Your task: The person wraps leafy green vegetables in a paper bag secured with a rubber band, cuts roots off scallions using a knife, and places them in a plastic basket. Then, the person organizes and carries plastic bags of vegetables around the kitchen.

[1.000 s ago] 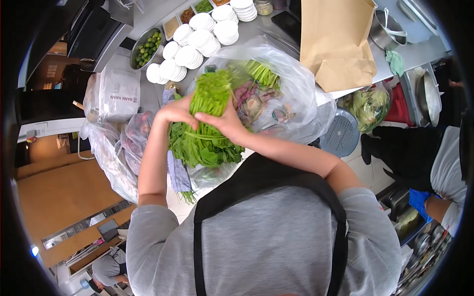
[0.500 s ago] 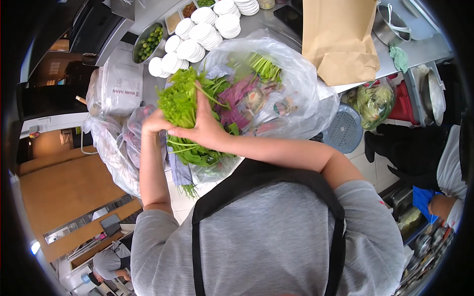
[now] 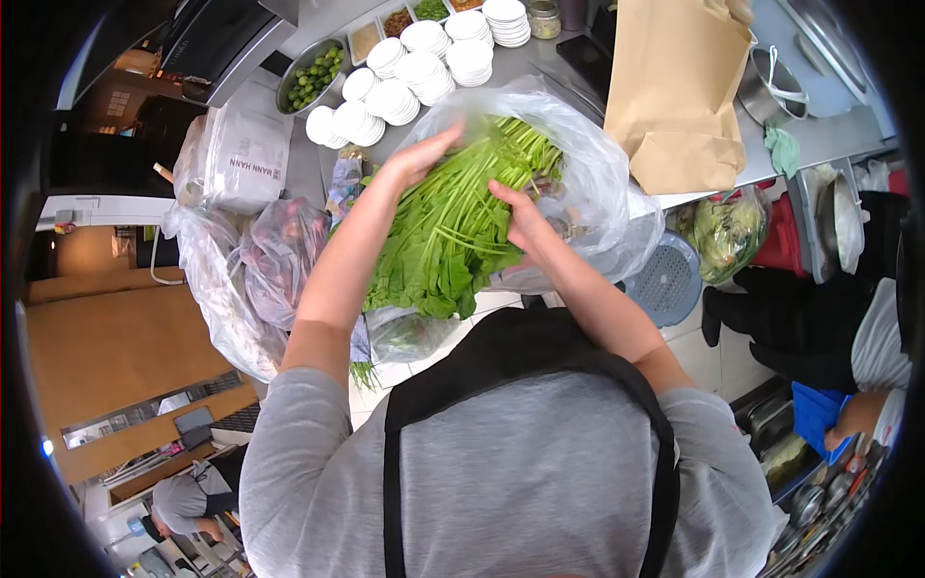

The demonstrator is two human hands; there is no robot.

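Note:
A large bunch of leafy greens (image 3: 438,236) with long stems is held over a clear plastic bag (image 3: 599,164). The stems point up and away from me; the leaves hang toward my body. On the bunch's left side is my left hand (image 3: 426,157), its fingertips blurred against the stems. My right hand (image 3: 523,220) grips the right side, thumb over the stems and the other fingers hidden beneath. Part of the bag's contents shows behind the right hand, mostly covered by the greens.
Stacks of white discs (image 3: 421,72), a bowl of small green fruit (image 3: 316,79) and a brown paper bag (image 3: 674,96) stand on the counter. Filled plastic bags (image 3: 284,246) lie at left. A blue-grey stool (image 3: 665,279) stands at right, near a person's gloved-looking dark sleeve (image 3: 771,313).
The greens have turned from upright at the left to lying across the bag, stems now exposed. My hands, crossed close together before, are now apart on either side of the bunch.

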